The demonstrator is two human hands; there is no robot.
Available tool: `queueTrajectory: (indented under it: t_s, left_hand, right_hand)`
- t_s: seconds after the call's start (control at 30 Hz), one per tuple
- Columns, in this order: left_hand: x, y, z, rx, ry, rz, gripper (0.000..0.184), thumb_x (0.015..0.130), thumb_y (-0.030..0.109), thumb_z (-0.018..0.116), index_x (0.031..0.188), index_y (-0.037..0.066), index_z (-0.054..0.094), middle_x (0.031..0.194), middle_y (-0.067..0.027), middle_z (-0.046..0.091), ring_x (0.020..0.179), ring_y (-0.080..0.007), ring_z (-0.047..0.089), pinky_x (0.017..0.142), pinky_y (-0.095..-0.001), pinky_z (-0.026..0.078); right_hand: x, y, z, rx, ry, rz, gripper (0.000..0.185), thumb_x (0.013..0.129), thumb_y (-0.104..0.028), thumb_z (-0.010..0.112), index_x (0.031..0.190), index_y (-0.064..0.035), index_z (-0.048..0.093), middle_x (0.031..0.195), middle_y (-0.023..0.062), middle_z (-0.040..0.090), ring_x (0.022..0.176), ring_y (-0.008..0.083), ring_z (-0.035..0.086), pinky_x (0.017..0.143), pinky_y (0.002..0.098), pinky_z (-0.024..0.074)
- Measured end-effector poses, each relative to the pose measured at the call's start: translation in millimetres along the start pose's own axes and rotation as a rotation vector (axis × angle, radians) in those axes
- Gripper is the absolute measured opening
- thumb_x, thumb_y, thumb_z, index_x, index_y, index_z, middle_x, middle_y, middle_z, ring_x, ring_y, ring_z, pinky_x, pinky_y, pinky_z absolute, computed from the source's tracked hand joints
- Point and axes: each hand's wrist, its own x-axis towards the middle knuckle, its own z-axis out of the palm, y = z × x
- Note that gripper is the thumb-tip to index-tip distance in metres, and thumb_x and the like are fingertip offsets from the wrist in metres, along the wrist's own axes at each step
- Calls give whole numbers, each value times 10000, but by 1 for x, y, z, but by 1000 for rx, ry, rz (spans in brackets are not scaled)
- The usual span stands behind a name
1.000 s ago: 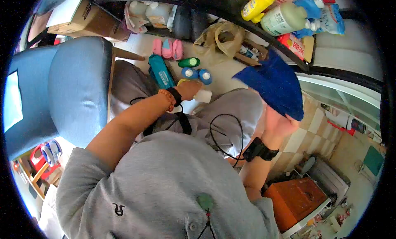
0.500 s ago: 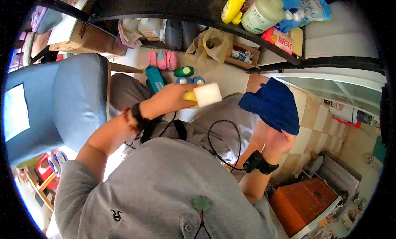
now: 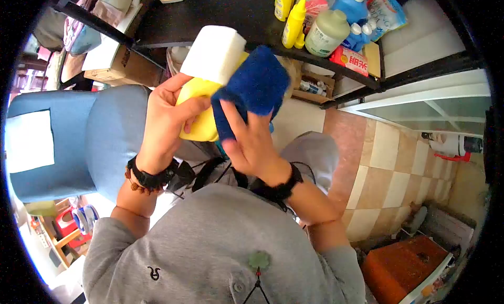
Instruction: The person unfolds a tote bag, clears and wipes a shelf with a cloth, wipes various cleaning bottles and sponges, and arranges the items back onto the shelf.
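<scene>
My left hand (image 3: 167,117) is closed on a soft yellow piece (image 3: 199,112), its thumb across the front. Above the fingers, against the yellow piece, sits a white sponge block (image 3: 214,54). A folded dark blue cloth (image 3: 258,82) is in my right hand (image 3: 254,144), with some fingers tucked into or behind its folds. The cloth overlaps the right side of the yellow piece. Whether the yellow piece is cloth or sponge cannot be made out. Both hands are raised together in front of my chest.
On the black shelf (image 3: 210,20) ahead stand yellow bottles (image 3: 294,23), a pale green bottle (image 3: 326,33), blue bottles (image 3: 350,10) and a red packet (image 3: 349,60). A blue chair (image 3: 115,133) is at my left. An orange-brown box (image 3: 404,264) stands on the right.
My right hand has brought the blue cloth leftward against the yellow piece. My left hand has lifted the yellow piece and white sponge higher. The view has shifted slightly.
</scene>
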Motion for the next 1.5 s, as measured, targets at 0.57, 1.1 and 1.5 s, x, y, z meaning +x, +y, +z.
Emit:
queueTrajectory:
  t_s: [0.57,1.1,1.5]
  left_hand:
    - [-9,0,-11,-153,216,35,346,722,-16,561,1064,-42,608,684,7,592,417,-35,395,437,-169,332]
    - [-23,30,-25,-242,106,238,413,724,-55,564,1135,-59,596,711,1,620,442,-16,429,487,-171,372]
    - [-26,38,-43,-135,-168,301,515,662,-96,593,1177,-81,575,1046,-114,693,950,-160,665,883,-261,491]
  right_hand:
    - [-22,1,30,-78,-106,-297,590,922,-425,457,1335,-9,519,1406,253,413,1286,432,393,1080,580,242]
    - [22,11,30,-80,424,33,587,958,-353,383,1451,-36,348,1479,327,242,1386,492,208,1122,612,110]
    - [35,52,17,606,610,383,500,996,-340,354,1381,-27,412,1474,182,364,1323,333,394,1098,417,295]
